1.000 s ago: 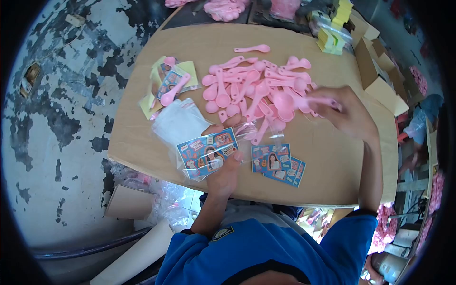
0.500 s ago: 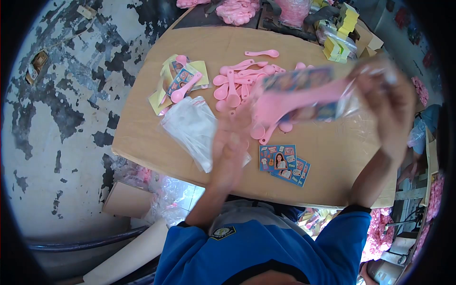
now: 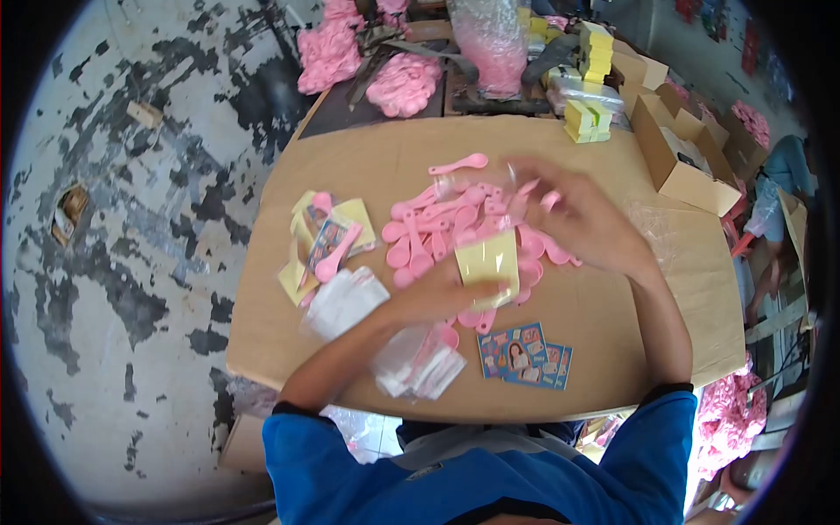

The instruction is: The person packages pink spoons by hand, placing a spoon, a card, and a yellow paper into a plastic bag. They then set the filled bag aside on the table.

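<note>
My left hand (image 3: pixel 442 293) is closed on a clear plastic bag with a card (image 3: pixel 490 262) in it, its plain yellow back facing up. Whether a spoon lies behind the card is hidden. Just above the bag, over the pile of pink plastic spoons (image 3: pixel 464 210), my right hand (image 3: pixel 573 214) is smeared by motion; its grip cannot be made out. Below my left wrist lies a stack of clear plastic bags (image 3: pixel 350 302). Several blue printed cards (image 3: pixel 514 353) overlap near the table's front edge.
Bagged cards with spoons (image 3: pixel 328 245) are heaped on the left of the brown table (image 3: pixel 604 350). Yellow card bundles (image 3: pixel 587 121) and an open cardboard box (image 3: pixel 687 157) stand at the back right. Pink bundles (image 3: pixel 403 85) sit behind. Another person's leg (image 3: pixel 779 227) shows at right.
The bag has come down from the right and turned from its printed side with the pink spoon to its yellow back. My left hand now grips it; my right hand moved left. The view tilted up.
</note>
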Demonstrator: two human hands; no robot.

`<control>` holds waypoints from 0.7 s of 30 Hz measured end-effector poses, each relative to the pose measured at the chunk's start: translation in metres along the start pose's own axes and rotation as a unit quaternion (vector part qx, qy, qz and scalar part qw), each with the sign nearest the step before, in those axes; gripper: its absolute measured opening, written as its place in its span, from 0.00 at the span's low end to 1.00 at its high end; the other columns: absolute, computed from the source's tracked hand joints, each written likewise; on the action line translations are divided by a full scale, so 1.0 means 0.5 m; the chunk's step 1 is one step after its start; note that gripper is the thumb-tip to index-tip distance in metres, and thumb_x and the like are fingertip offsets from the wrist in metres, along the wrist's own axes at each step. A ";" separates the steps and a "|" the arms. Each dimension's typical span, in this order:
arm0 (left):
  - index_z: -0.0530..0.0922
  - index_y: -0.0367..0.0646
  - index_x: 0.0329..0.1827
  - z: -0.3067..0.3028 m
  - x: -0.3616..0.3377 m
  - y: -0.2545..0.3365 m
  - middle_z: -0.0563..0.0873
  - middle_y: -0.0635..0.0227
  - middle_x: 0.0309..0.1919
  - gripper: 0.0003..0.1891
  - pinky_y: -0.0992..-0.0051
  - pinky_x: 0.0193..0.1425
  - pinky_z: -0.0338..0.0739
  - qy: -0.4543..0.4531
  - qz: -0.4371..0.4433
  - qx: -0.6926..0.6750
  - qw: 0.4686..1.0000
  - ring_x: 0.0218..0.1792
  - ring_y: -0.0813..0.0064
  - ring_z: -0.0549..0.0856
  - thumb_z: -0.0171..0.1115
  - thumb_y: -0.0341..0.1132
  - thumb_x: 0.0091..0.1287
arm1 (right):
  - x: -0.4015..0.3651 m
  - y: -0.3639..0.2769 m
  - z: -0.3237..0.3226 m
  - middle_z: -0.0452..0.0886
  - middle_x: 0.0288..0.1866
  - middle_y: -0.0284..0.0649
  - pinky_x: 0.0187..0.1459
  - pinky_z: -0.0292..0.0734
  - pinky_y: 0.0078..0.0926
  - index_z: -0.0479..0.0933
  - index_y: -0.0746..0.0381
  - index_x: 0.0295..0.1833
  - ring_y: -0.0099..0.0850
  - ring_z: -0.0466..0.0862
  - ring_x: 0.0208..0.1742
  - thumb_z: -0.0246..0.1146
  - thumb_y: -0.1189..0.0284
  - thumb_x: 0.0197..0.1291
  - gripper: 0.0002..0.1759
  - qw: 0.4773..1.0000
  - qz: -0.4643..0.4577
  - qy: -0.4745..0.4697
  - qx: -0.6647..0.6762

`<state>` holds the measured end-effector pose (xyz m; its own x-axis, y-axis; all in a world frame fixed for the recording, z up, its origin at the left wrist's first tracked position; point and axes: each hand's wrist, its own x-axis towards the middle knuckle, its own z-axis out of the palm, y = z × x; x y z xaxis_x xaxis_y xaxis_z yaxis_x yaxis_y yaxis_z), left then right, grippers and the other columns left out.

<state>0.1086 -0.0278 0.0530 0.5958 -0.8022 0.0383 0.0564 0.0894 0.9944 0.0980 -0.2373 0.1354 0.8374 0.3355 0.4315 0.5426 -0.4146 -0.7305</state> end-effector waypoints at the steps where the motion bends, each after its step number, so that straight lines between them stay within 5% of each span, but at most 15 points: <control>1: 0.66 0.39 0.68 0.003 -0.001 0.002 0.81 0.67 0.50 0.24 0.74 0.55 0.78 0.004 -0.017 0.021 1.000 0.52 0.76 0.82 0.58 0.35 0.72 | 0.005 0.032 0.010 0.81 0.32 0.34 0.36 0.73 0.16 0.80 0.68 0.44 0.16 0.76 0.34 0.61 0.72 0.67 0.10 0.998 0.018 -0.044 0.046; 3: 0.65 0.40 0.70 0.014 -0.013 0.010 0.81 0.67 0.53 0.25 0.74 0.56 0.77 0.021 -0.059 0.054 0.997 0.53 0.76 0.81 0.57 0.36 0.72 | 0.014 0.086 0.036 0.81 0.33 0.34 0.39 0.75 0.17 0.80 0.69 0.45 0.17 0.78 0.35 0.62 0.73 0.66 0.09 0.977 0.061 -0.142 0.147; 7: 0.65 0.39 0.68 -0.024 -0.012 -0.020 0.80 0.65 0.54 0.19 0.73 0.57 0.80 0.138 -0.028 -0.162 0.977 0.55 0.74 0.81 0.45 0.36 0.78 | 0.035 0.121 0.043 0.82 0.37 0.38 0.39 0.76 0.24 0.80 0.68 0.45 0.22 0.80 0.38 0.63 0.74 0.62 0.09 0.965 0.128 -0.219 0.064; 10: 0.62 0.35 0.69 -0.037 -0.013 -0.019 0.76 0.59 0.60 0.19 0.68 0.58 0.82 0.167 -0.087 -0.083 0.979 0.58 0.67 0.82 0.38 0.31 0.79 | 0.034 0.118 0.065 0.81 0.39 0.36 0.40 0.77 0.28 0.81 0.64 0.44 0.30 0.81 0.39 0.67 0.74 0.56 0.10 0.997 -0.007 -0.028 -0.078; 14: 0.62 0.34 0.69 -0.037 -0.008 -0.020 0.80 0.61 0.54 0.19 0.71 0.56 0.82 0.148 -0.079 -0.073 0.983 0.53 0.68 0.84 0.39 0.31 0.79 | 0.034 0.112 0.057 0.78 0.38 0.33 0.43 0.79 0.33 0.82 0.59 0.42 0.33 0.80 0.42 0.71 0.70 0.49 0.13 0.952 -0.200 -0.051 -0.226; 21: 0.70 0.32 0.62 -0.019 -0.019 -0.022 0.80 0.72 0.36 0.16 0.83 0.35 0.73 0.166 -0.073 0.003 0.983 0.33 0.87 0.77 0.46 0.32 0.77 | 0.012 0.148 0.107 0.79 0.34 0.31 0.42 0.79 0.29 0.82 0.57 0.40 0.30 0.79 0.42 0.71 0.68 0.43 0.15 0.928 -0.234 -0.035 -0.289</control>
<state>0.1099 -0.0158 0.0407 0.8107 -0.5690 -0.1378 0.1561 -0.0167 0.9876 0.1398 -0.2209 0.0556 0.5063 0.6393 0.5787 0.8072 -0.5874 -0.0573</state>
